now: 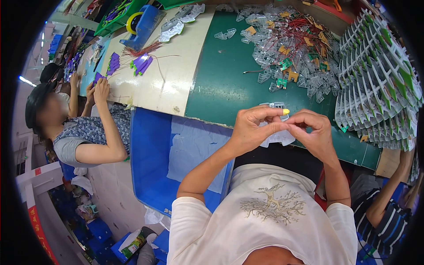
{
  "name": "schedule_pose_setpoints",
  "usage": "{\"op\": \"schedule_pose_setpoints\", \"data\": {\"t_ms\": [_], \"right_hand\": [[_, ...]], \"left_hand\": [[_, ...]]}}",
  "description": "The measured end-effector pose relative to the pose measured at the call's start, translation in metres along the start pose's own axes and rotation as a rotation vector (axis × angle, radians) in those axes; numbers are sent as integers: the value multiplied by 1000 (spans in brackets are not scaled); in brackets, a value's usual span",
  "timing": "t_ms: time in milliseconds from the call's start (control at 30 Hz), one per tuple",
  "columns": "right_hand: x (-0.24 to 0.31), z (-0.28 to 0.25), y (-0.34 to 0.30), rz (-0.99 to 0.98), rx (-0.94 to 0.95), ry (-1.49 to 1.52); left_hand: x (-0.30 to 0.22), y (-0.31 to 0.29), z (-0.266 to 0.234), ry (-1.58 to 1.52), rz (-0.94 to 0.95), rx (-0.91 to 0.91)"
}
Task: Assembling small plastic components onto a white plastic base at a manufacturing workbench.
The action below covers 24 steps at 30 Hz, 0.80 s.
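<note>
My left hand (pixel 251 129) and my right hand (pixel 314 131) meet fingertip to fingertip at the near edge of the green tabletop (pixel 216 75). The thumbs and forefingers of both are pinched together; whatever they hold is too small or hidden to name. A yellow wrap (pixel 285 111) covers one fingertip there. Right behind and below the fingers lies a pale, translucent plastic piece (pixel 278 140), partly covered by the hands. Farther back is a heap of clear plastic pieces (pixel 265 57) mixed with red wires (pixel 298 31), small green circuit boards (pixel 286 64) and tan-orange parts (pixel 293 76).
Tall stacks of white-and-green pieces (pixel 375 79) stand at the right. A blue bin (pixel 150 154) sits below the table edge, left of me. Leftward are a blue tape dispenser (pixel 143 28), purple parts (pixel 141 65) and a seated co-worker (pixel 88 128). Another person's striped sleeve (pixel 386 221) shows at right.
</note>
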State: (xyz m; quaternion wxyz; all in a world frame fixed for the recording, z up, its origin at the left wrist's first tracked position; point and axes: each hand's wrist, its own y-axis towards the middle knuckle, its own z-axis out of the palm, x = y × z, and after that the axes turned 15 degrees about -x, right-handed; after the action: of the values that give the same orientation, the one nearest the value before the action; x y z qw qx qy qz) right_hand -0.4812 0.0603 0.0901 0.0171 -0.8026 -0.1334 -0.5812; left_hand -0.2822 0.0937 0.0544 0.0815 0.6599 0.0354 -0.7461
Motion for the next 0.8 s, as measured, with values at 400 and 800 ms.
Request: {"op": "schedule_pose_setpoints", "data": {"t_ms": [400,800], "right_hand": [[4,0,13,-200,-68,21],[-17,10,-7,-243,-63,-282]], "left_hand": [[-11,75,-16,-260,-514,446],[56,190,-93,1064,846,-158]]}}
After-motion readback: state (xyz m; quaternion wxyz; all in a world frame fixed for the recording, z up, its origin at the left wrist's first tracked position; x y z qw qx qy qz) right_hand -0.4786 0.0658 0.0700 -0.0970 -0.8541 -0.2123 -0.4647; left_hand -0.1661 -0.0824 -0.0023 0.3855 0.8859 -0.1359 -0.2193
